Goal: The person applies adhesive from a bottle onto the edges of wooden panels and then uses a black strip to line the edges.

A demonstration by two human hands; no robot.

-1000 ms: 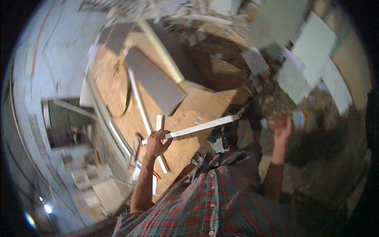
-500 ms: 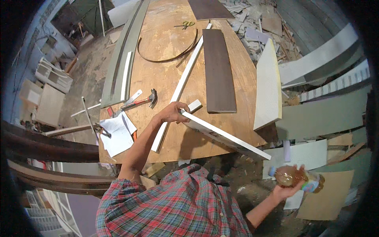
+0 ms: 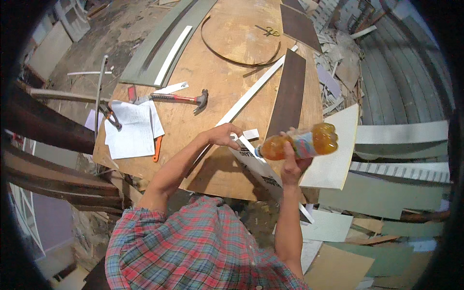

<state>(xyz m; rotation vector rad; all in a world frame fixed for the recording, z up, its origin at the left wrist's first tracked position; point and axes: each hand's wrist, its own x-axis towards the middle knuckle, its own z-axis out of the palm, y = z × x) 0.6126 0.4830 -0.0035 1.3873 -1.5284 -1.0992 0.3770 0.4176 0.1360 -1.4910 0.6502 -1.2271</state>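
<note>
The right hand (image 3: 292,168) is curled round one bottle (image 3: 323,139) — blue-topped, orange inside, tipped sideways, its top near the left fingers. The left hand (image 3: 223,135), fingers bent, grips the end of one white board (image 3: 257,168). Left of those fingers lies one hammer (image 3: 186,98); far past them, one pair of scissors (image 3: 273,32).

bold black lettering is printed along the side of the white board (image 3: 261,170) gripped by the left hand (image 3: 225,136). the plastic bottle (image 3: 325,137) in the right hand (image 3: 293,162) wears a pale blue and pink label (image 3: 304,144), its print too blurred to read. on the surface (image 3: 227,79), paper sheets (image 3: 129,131) carry lines of small, illegible writing.
</note>
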